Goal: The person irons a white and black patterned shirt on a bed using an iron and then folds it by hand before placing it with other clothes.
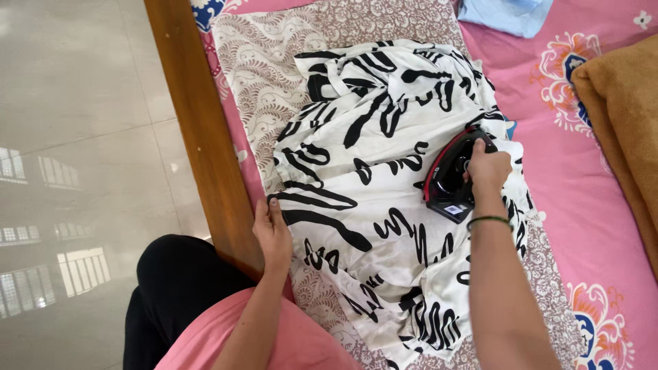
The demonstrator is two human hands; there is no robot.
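The iron, black with a red rim, rested sole-down on the garment, near the garment's 3 o'clock edge. Its nose pointed toward 1 o'clock and its heel toward 7 o'clock.

The right hand gripped the iron's handle from the 3 o'clock side. Its fingers were wrapped closed around the handle. A green band circled the right wrist.

The garment was white with black brush-stroke markings. It lay spread and creased across a patterned brown-and-white cloth. The garment's bunched portion lay toward 12 o'clock, and its flatter portion ran toward 6 o'clock.

The left hand lay at the garment's 9 o'clock edge. Its fingers were extended and nearly flat, pressing on the fabric edge beside the wooden frame. Whether they pinched the fabric could not be determined.

The cloth lay on a bed covered by a pink floral sheet. The frame ran from 12 o'clock to 6 o'clock along the bed's left side. A light blue cloth lay at 1 o'clock, well apart from the iron. A tan blanket lay at 3 o'clock on the sheet. A glossy tiled floor extended at 9 o'clock beyond the frame.
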